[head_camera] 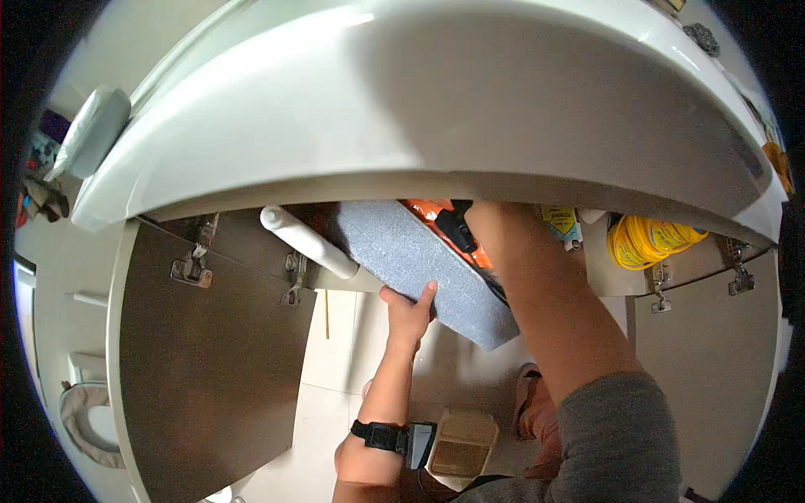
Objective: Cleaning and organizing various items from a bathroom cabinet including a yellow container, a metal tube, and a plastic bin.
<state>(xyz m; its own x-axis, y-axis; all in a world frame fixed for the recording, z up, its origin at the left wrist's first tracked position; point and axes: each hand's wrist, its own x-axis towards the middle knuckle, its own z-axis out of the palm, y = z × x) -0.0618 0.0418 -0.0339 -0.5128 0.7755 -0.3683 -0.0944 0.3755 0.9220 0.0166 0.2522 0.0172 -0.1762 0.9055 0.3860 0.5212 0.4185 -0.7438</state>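
My left hand [409,314] grips the lower edge of a blue-grey fabric storage box [427,264], its thumb on the box's side. The box sits slanted, partly out of the cabinet front. Inside it lie an orange plastic bag [427,207] and a black object with a cable [457,229], perhaps an appliance handle. My right forearm reaches over the box into the cabinet. Only the wrist end of my right hand [490,217] shows; its fingers are hidden beneath the washbasin.
A white washbasin [503,94] overhangs the cabinet. The left door [214,352] and right door [704,364] stand open on metal hinges. A white cylinder [308,242] leans left of the box. Yellow tubs [648,242] lie at right. Below is a lidded bin [464,440].
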